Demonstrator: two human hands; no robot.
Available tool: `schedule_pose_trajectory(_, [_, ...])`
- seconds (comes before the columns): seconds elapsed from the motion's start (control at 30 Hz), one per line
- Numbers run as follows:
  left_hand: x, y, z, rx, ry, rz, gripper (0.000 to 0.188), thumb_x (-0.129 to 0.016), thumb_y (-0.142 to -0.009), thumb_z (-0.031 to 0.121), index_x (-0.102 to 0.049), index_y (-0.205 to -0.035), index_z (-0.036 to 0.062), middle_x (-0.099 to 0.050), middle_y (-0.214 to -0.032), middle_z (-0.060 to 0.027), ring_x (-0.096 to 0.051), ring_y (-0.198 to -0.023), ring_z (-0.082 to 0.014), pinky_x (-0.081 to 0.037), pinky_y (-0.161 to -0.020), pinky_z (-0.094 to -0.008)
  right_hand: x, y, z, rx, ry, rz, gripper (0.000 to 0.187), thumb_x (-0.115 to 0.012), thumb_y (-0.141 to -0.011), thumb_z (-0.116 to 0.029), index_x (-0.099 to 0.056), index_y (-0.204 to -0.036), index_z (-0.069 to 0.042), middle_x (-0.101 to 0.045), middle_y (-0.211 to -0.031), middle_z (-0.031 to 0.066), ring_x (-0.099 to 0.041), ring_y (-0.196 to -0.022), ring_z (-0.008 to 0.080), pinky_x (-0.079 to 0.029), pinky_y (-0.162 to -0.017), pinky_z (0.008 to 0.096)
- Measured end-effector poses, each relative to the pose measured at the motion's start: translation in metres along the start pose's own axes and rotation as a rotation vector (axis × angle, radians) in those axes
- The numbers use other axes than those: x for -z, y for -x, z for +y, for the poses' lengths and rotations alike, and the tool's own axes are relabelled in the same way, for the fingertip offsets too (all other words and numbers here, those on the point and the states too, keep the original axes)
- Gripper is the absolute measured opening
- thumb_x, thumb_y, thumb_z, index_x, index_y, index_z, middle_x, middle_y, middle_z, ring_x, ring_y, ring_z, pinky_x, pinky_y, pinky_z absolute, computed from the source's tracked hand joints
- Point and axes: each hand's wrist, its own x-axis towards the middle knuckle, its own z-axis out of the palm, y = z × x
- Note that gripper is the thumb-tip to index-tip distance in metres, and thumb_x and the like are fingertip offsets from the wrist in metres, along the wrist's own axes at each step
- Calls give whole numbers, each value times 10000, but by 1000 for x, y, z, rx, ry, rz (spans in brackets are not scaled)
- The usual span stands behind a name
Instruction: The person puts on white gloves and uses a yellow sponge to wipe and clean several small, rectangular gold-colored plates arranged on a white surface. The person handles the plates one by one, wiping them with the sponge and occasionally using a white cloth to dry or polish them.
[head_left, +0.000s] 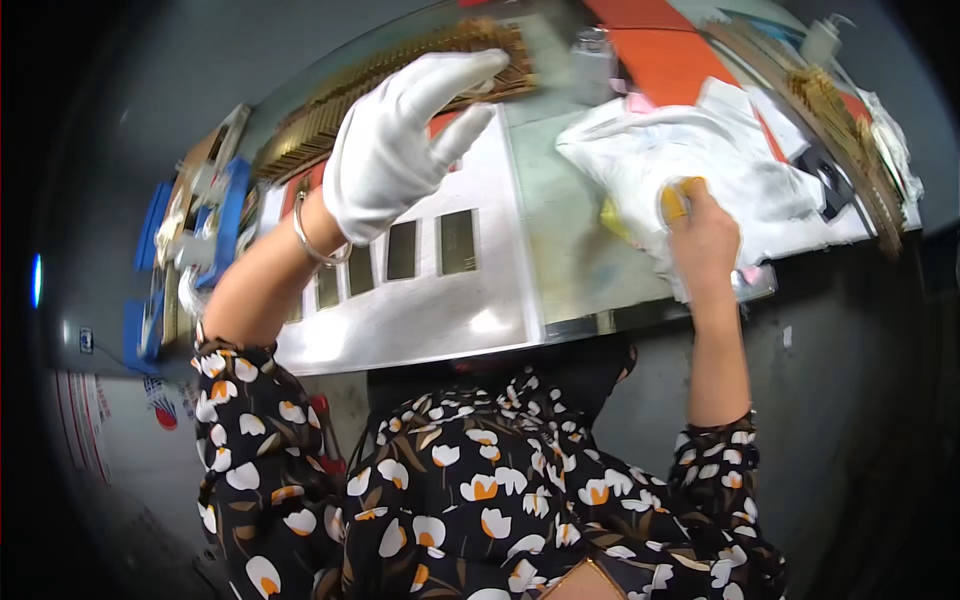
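My left hand [385, 155], in a white glove, is raised over a white sheet [490, 300] on the table. Its thumb stands apart from the fingers, and nothing shows between them. Below it, several dark rectangular pieces [457, 242] lie in a row on the sheet. Bare and with curled fingers, my right hand [708, 240] grips a crumpled white cloth [770, 190] on the right side of the table. Something yellow [680, 198] shows at its fingertips; whether it covers them or is held is unclear from the blur.
A long rack of brownish slats [320, 125] stands at the back left, beside blue trays [232, 215]. Behind the cloth are a grey container [593, 65] and an orange surface [665, 60]. A second slatted rack [815, 100] and a pump bottle [825, 40] are at the far right.
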Motion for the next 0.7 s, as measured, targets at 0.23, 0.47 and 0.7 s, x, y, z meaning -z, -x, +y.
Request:
schedule_pose_trajectory(0.23, [58,205,-51,491,25,-82,381,-625,-808,223,-558,-1136,41,-596,-1069,-151,-574,-980,-309,-457,-854,-356,-32,-11,53,-68,320,-320,327,-578,-821,-354,-541,-946,-54,-629,-806,198,-608,-769,384,-461,-659,458])
schedule_pose_trajectory(0.47, [46,285,-84,372,77,-25,506,-674,-741,240,-500,-1156,8,-578,-1070,-170,-558,-973,-310,-425,-877,-404,0,-2,-44,77,382,-76,282,-553,-848,-318,-553,-865,-36,-611,-744,197,-581,-718,392,-425,-618,432])
schedule_pose_trajectory(0.7, [-4,240,-74,297,119,-138,637,-686,-709,363,-455,-1197,25,-489,-1212,-153,-441,-1166,-280,-285,-1019,-452,-44,39,-152,66,168,-515,279,-590,-813,-329,-570,-895,-63,-622,-713,175,-599,-700,366,-456,-640,434])
